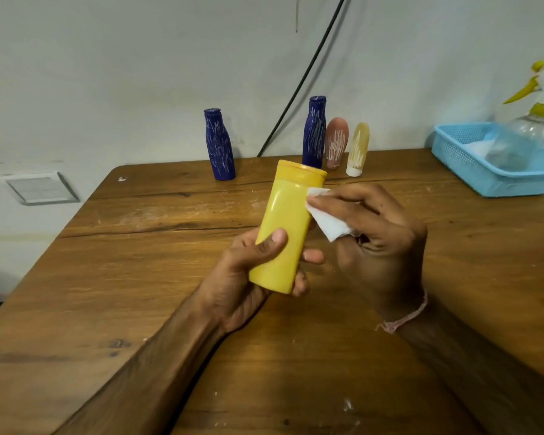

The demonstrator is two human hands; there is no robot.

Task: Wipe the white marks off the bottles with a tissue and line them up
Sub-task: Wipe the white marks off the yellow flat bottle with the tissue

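Bottle: smooth yellow plastic bottle [283, 227] in front of the wooden table [139, 277], long axis tilted, cap end away.
Left hand [248, 277]: wrapped around bottle's lower end.
Right hand [368, 240]: pinching folded white tissue [327, 219] against bottle's right side, near the cap.

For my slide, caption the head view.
Left hand holds a yellow bottle while right hand wipes it with tissue.

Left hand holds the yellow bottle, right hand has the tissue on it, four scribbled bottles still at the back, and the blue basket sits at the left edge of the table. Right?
Not quite: the head view shows the blue basket at the right edge of the table, not the left. The rest holds: left hand grips the yellow bottle, right hand presses the tissue to it, four marked bottles stand at the back.
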